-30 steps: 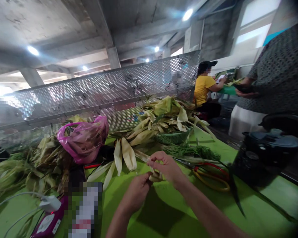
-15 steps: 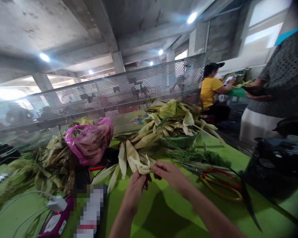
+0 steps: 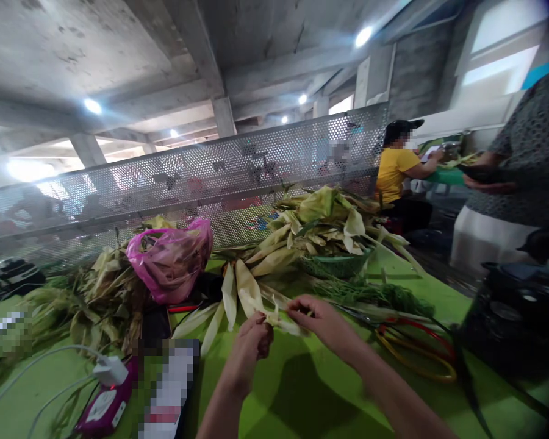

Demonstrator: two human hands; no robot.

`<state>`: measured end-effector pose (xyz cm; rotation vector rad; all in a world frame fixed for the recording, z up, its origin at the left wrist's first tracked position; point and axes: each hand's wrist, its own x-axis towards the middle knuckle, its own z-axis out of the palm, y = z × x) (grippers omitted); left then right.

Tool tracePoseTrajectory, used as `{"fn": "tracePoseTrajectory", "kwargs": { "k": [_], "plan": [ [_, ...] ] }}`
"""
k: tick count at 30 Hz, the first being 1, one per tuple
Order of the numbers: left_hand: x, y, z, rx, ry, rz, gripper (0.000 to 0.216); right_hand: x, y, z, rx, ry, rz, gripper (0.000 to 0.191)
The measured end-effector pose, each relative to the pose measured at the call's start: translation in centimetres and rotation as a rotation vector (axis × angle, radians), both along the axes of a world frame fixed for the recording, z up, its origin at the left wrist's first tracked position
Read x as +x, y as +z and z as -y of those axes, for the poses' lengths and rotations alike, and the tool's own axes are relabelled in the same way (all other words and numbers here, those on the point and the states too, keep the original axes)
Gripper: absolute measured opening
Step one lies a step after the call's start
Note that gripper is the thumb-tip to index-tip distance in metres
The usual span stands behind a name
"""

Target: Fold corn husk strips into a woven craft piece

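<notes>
Above a bright green tabletop (image 3: pixel 265 390), one pale, twisted corn-husk piece (image 3: pixel 277 319) is gripped in the left hand (image 3: pixel 255 336), fingers closed; the right hand (image 3: pixel 315 314) is held half-curled beside it, contact unclear. Beyond, one pink plastic bag (image 3: pixel 174 261) and one green basket (image 3: pixel 333 266) are seen.

Rm to pass over table (image 3: pixel 302 390) on near side of L hand (image 3: pixel 256 335) & R hand (image 3: pixel 315 312). In way: husks (image 3: pixel 247 289) just beyond L hand, phone (image 3: pixel 170 378) to its L, scissors (image 3: pixel 446 377) R of R hand.
</notes>
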<state>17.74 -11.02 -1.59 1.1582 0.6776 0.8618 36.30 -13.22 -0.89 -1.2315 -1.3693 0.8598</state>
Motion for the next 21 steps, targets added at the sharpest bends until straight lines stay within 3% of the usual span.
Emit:
{"fn": "tracePoseTrajectory", "kwargs": {
  "k": [4, 8, 14, 21],
  "plan": [
    [0.5, 0.2, 0.4, 0.173, -0.030, -0.136, 0.010, -0.9, 0.5, 0.4, -0.116, 0.149, -0.156, 0.036],
    [0.7, 0.8, 0.5, 0.358, -0.056, -0.195, 0.012, -1.3, 0.6, 0.6, -0.068, 0.081, -0.164, 0.033],
    [1.7, 0.4, 0.8, 0.320, 0.078, -0.222, 0.030, -1.7, 0.6, 0.6, 0.158, -0.151, 0.101, 0.031],
    [2.4, 0.7, 1.5, 0.312, 0.065, -0.177, 0.040, -1.1, 0.9, 0.6, 0.116, -0.255, -0.040, 0.026]
  ]
}}
